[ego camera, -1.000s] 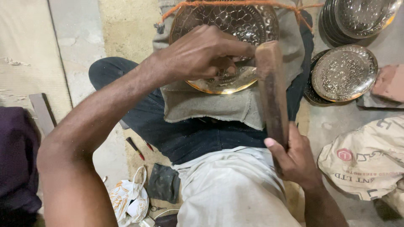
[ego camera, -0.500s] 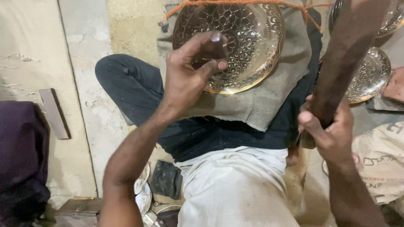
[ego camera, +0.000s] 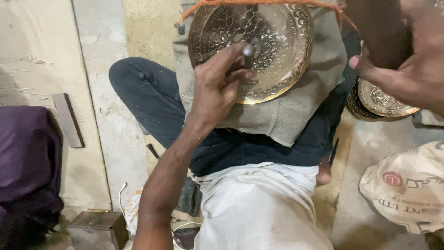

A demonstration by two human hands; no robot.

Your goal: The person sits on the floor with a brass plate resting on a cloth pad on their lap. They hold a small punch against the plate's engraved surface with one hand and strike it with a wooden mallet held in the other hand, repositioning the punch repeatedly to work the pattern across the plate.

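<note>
An engraved brass plate (ego camera: 273, 51) lies at the twelve o'clock edge of the head view, resting on a grey-green cloth pad (ego camera: 296, 111) draped over the seated person's crossed legs in dark trousers (ego camera: 152, 102). An orange cord (ego camera: 259, 3) runs across the pad above the plate's rim. The left hand (ego camera: 217, 88), reaching in from seven o'clock, is closed around a short metal punch (ego camera: 248, 51), its tip set on the plate's patterned face near the centre. The right hand (ego camera: 407, 74), at two o'clock, is wrapped around a dark wooden mallet (ego camera: 379, 32), raised close to the camera and well apart from the plate. Just below that hand, at three o'clock, more embossed plates (ego camera: 384, 99) sit stacked on the floor. A printed sack (ego camera: 407, 190) lies at four o'clock. At nine o'clock, a flat grey bar (ego camera: 68, 119) rests on the concrete floor (ego camera: 97, 60) beside a purple cloth bundle (ego camera: 25, 162).
</note>
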